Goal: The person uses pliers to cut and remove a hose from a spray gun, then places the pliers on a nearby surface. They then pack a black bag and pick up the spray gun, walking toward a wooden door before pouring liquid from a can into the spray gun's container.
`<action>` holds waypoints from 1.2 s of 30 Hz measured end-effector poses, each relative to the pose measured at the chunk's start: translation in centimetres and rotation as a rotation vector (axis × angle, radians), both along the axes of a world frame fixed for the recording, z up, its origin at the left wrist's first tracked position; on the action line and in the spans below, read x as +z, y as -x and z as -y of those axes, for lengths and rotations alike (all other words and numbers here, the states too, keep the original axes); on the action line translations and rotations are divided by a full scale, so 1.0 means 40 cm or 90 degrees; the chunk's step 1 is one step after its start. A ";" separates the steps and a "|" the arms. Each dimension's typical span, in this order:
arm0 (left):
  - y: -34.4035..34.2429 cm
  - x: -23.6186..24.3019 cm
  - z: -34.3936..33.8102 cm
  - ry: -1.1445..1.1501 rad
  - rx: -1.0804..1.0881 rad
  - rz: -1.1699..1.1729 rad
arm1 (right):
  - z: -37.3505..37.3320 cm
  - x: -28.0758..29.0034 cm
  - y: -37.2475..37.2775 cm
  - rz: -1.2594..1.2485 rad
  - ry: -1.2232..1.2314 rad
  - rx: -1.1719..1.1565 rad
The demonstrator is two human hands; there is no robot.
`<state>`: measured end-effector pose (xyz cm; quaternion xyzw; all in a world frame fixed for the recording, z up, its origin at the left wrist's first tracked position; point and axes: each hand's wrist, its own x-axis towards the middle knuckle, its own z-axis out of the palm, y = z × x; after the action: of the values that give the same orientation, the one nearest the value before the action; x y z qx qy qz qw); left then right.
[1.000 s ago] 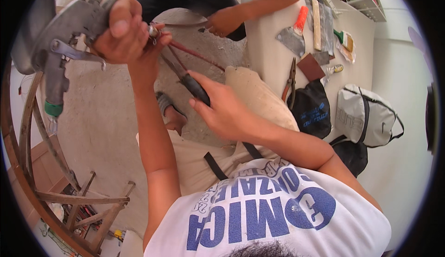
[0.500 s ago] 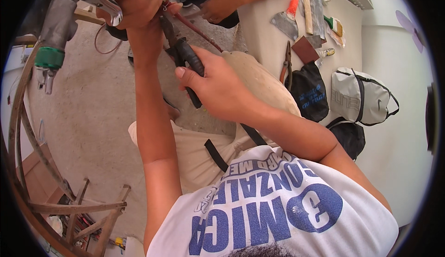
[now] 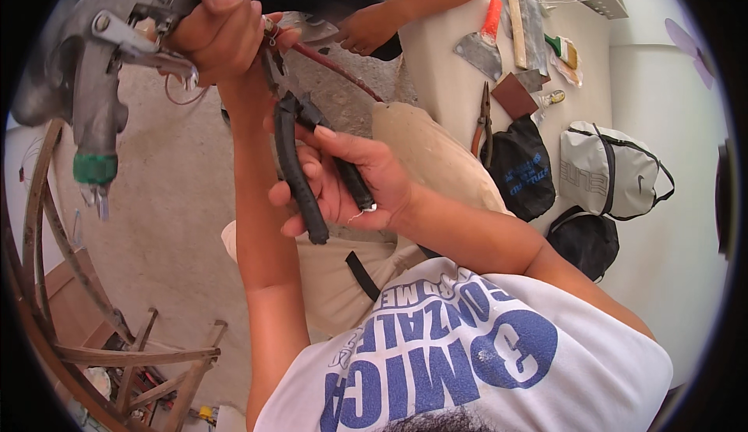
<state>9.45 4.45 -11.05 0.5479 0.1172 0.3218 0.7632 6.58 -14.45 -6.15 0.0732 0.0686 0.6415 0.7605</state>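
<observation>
My left hand (image 3: 222, 31) is wrapped round the handle of a grey metal spray gun (image 3: 97, 97) with a silver trigger and a green fitting at its tip. From below that handle runs a reddish hose (image 3: 343, 74), with thin wire (image 3: 270, 35) wound round its end. In my right hand (image 3: 362, 167) are pliers (image 3: 294, 175) with black-wrapped handles spread apart. Their jaws point up toward the wired hose end, beside my left wrist. Whether the jaws touch the wire I cannot tell.
Another person's hand (image 3: 366, 31) rests near the hose. A pale surface on the right bears a red-handled putty knife (image 3: 481, 49), a brush (image 3: 562, 50), a second pair of pliers (image 3: 482, 124), a black pouch (image 3: 523, 171) and a white bag (image 3: 608, 171). Wooden framing (image 3: 136, 356) stands lower left.
The pliers' handles have spread apart, and my right hand has turned palm-up and shifted slightly lower. The spray gun has tilted and come further into view.
</observation>
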 end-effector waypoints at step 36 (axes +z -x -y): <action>-0.012 0.015 0.009 -0.208 0.090 0.024 | 0.004 0.167 -0.062 0.972 0.644 0.019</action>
<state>9.95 4.07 -10.46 0.6487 0.0870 0.3999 0.6417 9.08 -14.59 0.51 -0.7132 -0.1791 0.4190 0.5326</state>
